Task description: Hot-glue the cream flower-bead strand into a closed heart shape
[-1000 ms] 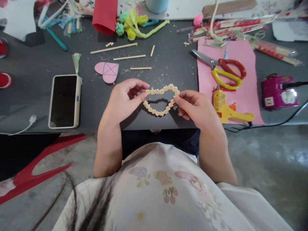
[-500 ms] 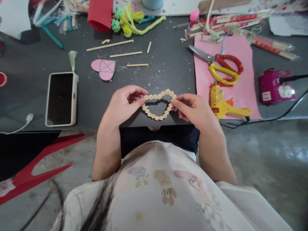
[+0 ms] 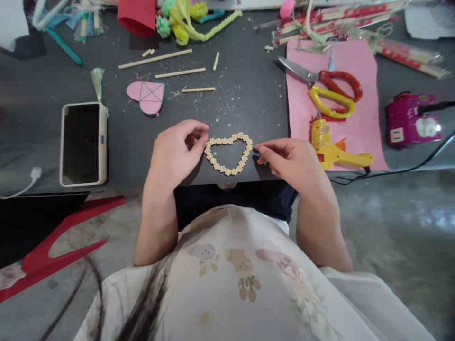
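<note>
A heart-shaped outline (image 3: 228, 171) built of small pale wooden-looking pieces lies on the dark table (image 3: 249, 99) near its front edge. At the outline's left side is my left hand (image 3: 177, 149), its thumb tip close against the pieces and its index finger lifted apart from the thumb. To the right, my right hand (image 3: 289, 158) is off the outline by a small gap, thumb and index finger parted with nothing between them. A pink heart-shaped paper piece (image 3: 151, 97) with drawn lines lies beyond my left hand. Several thin wooden sticks (image 3: 180, 73) lie farther back.
Right of my hands, a pink sheet (image 3: 348, 61) bears scissors (image 3: 332, 87) and a yellow glue gun (image 3: 332, 154). Beyond it is a purple box (image 3: 408, 121) with a black cable. A phone (image 3: 83, 144) lies left. Wrapped chopsticks (image 3: 337, 21) and yellow-green yarn (image 3: 192, 23) lie at the back.
My right hand has let go of the heart-shaped outline and moved slightly away to the right. The outline now lies flat on the table, and my left hand's fingers have loosened from it.
</note>
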A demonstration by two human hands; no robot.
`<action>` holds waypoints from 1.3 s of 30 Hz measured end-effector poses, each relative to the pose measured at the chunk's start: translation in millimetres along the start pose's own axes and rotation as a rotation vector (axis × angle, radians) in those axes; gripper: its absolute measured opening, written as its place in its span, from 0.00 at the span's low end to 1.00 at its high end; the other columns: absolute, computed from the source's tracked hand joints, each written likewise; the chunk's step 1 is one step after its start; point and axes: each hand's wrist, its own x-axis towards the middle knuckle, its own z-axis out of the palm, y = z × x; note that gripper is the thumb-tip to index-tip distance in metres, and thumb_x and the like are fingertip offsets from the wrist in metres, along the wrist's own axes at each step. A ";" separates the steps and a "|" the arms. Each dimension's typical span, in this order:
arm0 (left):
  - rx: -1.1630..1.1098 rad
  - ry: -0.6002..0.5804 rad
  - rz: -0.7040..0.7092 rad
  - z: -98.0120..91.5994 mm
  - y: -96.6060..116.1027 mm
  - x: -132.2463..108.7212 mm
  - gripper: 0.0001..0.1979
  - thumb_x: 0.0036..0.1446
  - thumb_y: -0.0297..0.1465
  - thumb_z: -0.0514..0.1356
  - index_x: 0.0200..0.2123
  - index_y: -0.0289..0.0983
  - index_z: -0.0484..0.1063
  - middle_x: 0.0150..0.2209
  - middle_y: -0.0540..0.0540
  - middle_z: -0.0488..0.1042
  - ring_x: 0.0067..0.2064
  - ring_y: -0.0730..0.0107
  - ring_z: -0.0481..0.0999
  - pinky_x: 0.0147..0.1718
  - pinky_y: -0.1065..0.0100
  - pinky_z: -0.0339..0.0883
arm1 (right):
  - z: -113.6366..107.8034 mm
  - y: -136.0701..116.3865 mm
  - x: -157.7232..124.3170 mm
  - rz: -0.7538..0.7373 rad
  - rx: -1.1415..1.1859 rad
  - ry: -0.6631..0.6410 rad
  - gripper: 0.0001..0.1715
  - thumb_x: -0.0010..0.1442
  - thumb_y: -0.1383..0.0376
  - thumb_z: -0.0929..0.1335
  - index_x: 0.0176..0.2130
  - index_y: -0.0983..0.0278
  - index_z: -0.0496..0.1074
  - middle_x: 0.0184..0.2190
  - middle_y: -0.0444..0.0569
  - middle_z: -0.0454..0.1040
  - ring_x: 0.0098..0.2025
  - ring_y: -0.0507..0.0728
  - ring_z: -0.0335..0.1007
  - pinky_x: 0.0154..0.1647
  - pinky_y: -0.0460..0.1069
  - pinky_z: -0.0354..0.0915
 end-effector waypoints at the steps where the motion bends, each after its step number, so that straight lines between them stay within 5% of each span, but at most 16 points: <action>1: 0.033 0.015 0.009 -1.7 1.1 -1.9 0.10 0.57 0.28 0.62 0.43 0.42 0.78 0.37 0.50 0.81 0.35 0.70 0.76 0.38 0.66 0.69 | -1.5 0.4 -2.2 -0.024 -0.047 0.024 0.14 0.61 0.56 0.69 0.38 0.62 0.81 0.26 0.47 0.78 0.20 0.50 0.62 0.19 0.47 0.59; 7: 0.162 0.056 0.174 -4.5 7.5 -26.1 0.09 0.61 0.29 0.61 0.43 0.46 0.77 0.42 0.48 0.79 0.43 0.61 0.75 0.47 0.58 0.67 | -8.5 0.0 -20.1 -0.275 -0.364 0.173 0.12 0.63 0.57 0.68 0.34 0.59 0.80 0.28 0.48 0.79 0.28 0.55 0.71 0.29 0.51 0.63; 15: 0.243 0.090 0.426 25.8 11.0 -67.9 0.09 0.60 0.29 0.63 0.42 0.49 0.77 0.38 0.48 0.78 0.43 0.60 0.74 0.47 0.54 0.67 | 8.4 9.3 -29.9 -0.586 -0.676 0.002 0.15 0.69 0.60 0.63 0.43 0.58 0.79 0.28 0.45 0.75 0.29 0.52 0.69 0.27 0.48 0.56; 20: 0.304 0.142 0.505 36.8 8.4 -72.3 0.11 0.58 0.27 0.65 0.43 0.46 0.77 0.39 0.47 0.78 0.45 0.59 0.73 0.45 0.57 0.68 | 17.0 19.0 -29.2 -0.645 -0.748 0.007 0.16 0.69 0.59 0.62 0.42 0.55 0.80 0.24 0.43 0.69 0.26 0.50 0.63 0.26 0.48 0.52; 26: 0.305 0.110 0.422 36.5 4.4 -73.9 0.11 0.59 0.29 0.64 0.43 0.51 0.78 0.39 0.49 0.79 0.45 0.58 0.75 0.44 0.54 0.69 | 20.9 18.1 -28.3 -0.706 -0.735 -0.002 0.17 0.69 0.59 0.63 0.38 0.53 0.81 0.18 0.40 0.59 0.21 0.49 0.49 0.22 0.49 0.46; 34: 0.301 0.114 0.473 34.1 -1.2 -73.6 0.15 0.55 0.26 0.66 0.46 0.46 0.76 0.39 0.46 0.79 0.44 0.57 0.74 0.44 0.55 0.67 | 23.0 12.3 -26.0 -0.746 -0.744 -0.010 0.17 0.68 0.63 0.64 0.32 0.57 0.80 0.18 0.41 0.60 0.20 0.48 0.49 0.21 0.49 0.46; 39: 0.290 0.056 0.451 30.1 -3.5 -70.4 0.20 0.57 0.28 0.65 0.53 0.49 0.73 0.44 0.46 0.79 0.47 0.55 0.74 0.48 0.52 0.66 | 23.1 14.4 -24.8 -0.708 -0.722 -0.041 0.15 0.69 0.62 0.63 0.39 0.55 0.80 0.21 0.41 0.67 0.22 0.48 0.56 0.23 0.49 0.48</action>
